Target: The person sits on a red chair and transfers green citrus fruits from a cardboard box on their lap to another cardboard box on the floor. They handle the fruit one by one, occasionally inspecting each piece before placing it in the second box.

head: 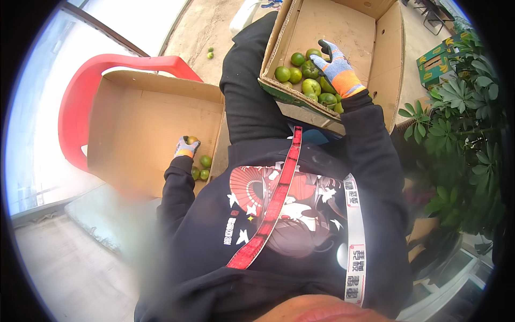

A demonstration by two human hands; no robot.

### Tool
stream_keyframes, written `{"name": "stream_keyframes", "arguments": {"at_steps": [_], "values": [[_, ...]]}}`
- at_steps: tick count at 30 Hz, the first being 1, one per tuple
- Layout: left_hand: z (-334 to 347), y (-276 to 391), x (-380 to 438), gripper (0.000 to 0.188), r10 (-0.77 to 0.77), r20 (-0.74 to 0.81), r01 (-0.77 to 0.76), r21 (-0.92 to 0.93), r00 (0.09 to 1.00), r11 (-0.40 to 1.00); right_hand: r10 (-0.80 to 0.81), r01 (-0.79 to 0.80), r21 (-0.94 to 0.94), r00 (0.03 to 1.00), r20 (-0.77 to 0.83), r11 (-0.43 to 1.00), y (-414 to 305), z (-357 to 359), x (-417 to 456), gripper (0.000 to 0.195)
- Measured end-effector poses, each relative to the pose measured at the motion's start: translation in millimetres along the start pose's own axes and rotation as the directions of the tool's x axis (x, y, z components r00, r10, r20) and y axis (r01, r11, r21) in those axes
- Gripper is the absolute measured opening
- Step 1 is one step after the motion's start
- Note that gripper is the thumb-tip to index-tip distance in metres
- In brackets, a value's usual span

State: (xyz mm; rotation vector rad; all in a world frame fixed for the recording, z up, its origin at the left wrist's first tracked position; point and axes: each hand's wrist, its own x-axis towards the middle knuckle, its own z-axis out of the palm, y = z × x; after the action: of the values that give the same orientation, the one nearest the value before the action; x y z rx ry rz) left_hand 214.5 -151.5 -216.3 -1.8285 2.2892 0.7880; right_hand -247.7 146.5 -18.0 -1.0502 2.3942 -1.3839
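My left hand, in a grey-and-orange work glove, is closed around a yellowish-green round fruit. It is inside the left cardboard box, above several green fruits in the near right corner. My right hand, in a matching glove with dark fingertips, reaches over the right cardboard box. Its fingers are spread beside a ribbed green fruit; whether they touch it is unclear. Several more green fruits lie together at that box's near end, some partly hidden by my hand.
The left box rests on a red plastic chair. My black-trousered leg is between the boxes. Two small green fruits lie on the floor. Leafy plants and a green printed carton stand at the right. A red strap hangs over my chest.
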Motion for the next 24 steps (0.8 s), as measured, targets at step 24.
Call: {"name": "stream_keyframes", "arguments": {"at_steps": [24], "values": [[-40, 43, -28, 0.067, 0.288, 0.073, -0.296, 0.297, 0.955, 0.908, 0.335, -0.181, -0.758, 0.941, 0.052, 0.627, 47, -76, 17, 0.072]]}}
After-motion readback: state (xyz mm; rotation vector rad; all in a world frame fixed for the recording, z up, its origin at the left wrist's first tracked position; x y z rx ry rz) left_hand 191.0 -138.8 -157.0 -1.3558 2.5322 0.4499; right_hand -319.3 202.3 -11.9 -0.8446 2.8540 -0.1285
